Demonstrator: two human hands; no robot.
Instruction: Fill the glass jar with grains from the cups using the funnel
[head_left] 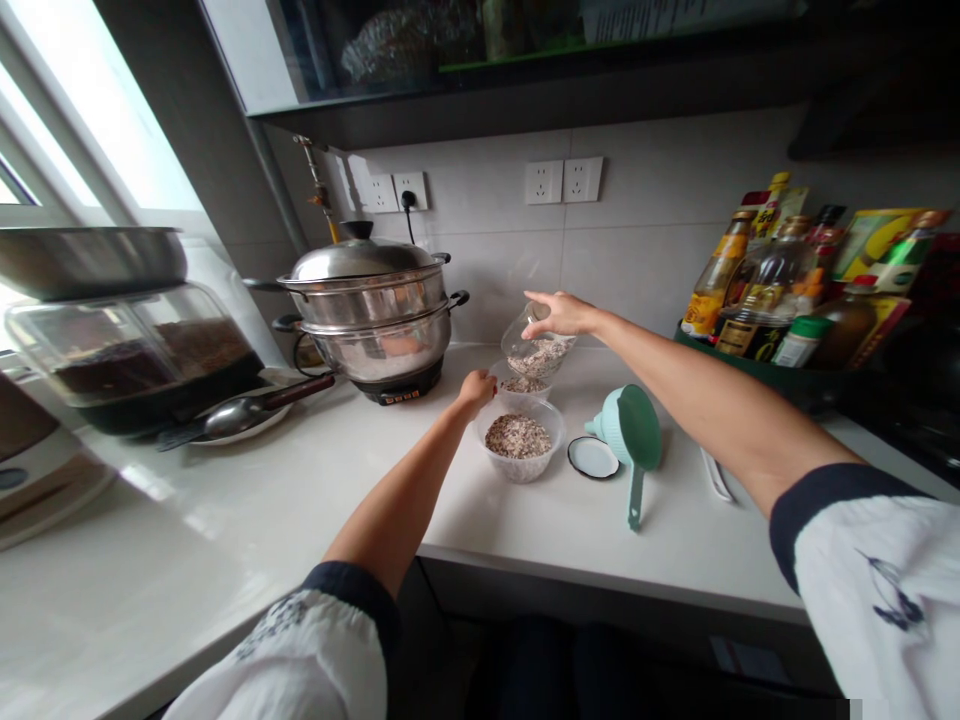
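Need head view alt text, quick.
A person's right hand holds a clear container of grain by a plastic bowl; the left hand is at that bowl's rim. Nearer stands a second grain bowl, left of a green funnel.

Grain (517,437) lies in a bowl (523,470) before the jar (537,350). Left stands the pot (375,335); right, a lid (593,458), then a funnel (640,425).

The left sleeve (300,650) and right sleeve (855,550) are showing white, each ending in a navy band (367,590). Dark patterning is speckling the left one; a dark sprig-like motif (906,608) is marking the right. Left hand (477,390) and right hand (559,313) are showing bare, nearer legwear (536,670) dark.
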